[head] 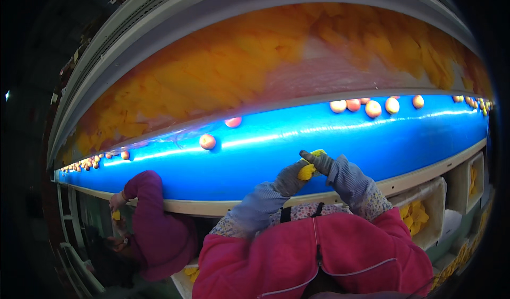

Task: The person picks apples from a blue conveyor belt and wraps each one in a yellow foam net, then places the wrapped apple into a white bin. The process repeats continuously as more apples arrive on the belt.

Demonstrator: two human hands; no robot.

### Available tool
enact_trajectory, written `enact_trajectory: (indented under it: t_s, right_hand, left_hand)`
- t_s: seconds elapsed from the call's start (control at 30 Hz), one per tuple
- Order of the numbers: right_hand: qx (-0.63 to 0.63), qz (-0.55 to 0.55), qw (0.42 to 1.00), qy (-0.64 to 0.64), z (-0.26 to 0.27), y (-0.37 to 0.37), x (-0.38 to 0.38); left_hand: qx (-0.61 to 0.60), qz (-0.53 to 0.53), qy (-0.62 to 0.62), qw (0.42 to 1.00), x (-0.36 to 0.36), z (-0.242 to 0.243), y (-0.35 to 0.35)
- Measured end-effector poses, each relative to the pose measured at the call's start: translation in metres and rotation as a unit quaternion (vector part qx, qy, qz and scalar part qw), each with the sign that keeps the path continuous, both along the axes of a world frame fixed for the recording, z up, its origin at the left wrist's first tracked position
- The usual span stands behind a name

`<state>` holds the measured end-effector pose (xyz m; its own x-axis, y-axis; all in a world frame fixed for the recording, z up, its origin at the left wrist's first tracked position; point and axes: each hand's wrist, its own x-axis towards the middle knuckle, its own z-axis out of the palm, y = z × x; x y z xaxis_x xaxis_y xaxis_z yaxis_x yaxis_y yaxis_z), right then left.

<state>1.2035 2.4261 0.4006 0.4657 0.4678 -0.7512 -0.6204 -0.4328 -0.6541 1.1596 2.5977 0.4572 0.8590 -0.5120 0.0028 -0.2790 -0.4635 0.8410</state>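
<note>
Both my hands wear grey gloves and meet over the near part of a blue conveyor belt (263, 159). Between them is a yellow foam fruit net (306, 172). My left hand (290, 178) grips its lower left part, while my right hand (322, 162) has its fingers closed around the upper right part. Whether a fruit sits inside the net cannot be told, as the gloves cover much of it. The nearest loose fruit is a round, apple-like one (207, 141), further left on the belt. Another reddish fruit (233, 121) rests behind it by the far edge.
Several fruits (373, 109) lie along the belt's far side to the right. At left a co-worker in a purple sleeve (145, 203) holds something yellow. A white crate (434, 219) with yellow foam nets (414, 217) stands below the belt's rail at my right. Orange material fills the shelf (295, 76) beyond.
</note>
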Motion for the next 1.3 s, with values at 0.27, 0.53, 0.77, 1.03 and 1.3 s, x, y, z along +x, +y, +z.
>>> enact_trajectory:
  t_s: [0.27, 0.53, 0.77, 1.03, 1.3]
  right_hand:
    - [-0.311, 0.164, 0.849, -0.394, 0.032, 0.122, 0.128]
    - [-0.141, 0.201, 0.924, -0.294, 0.048, 0.182, 0.156]
    - [0.45, 0.053, 0.876, -0.167, 0.053, 0.162, 0.094]
    - [0.654, 0.111, 0.747, -0.044, 0.083, 0.102, 0.0]
    - [0.694, 0.153, 0.702, -0.056, 0.095, 0.07, -0.047]
  left_hand:
    - [-0.1, 0.313, 0.164, 0.93, 0.02, 0.005, 0.072]
    - [-0.171, 0.436, 0.177, 0.866, -0.04, -0.018, 0.122]
    - [-0.48, 0.487, 0.336, 0.648, -0.014, 0.003, 0.137]
    - [-0.632, 0.157, 0.505, 0.566, -0.021, 0.031, 0.09]
    - [-0.528, -0.047, 0.612, 0.587, -0.057, 0.05, 0.063]
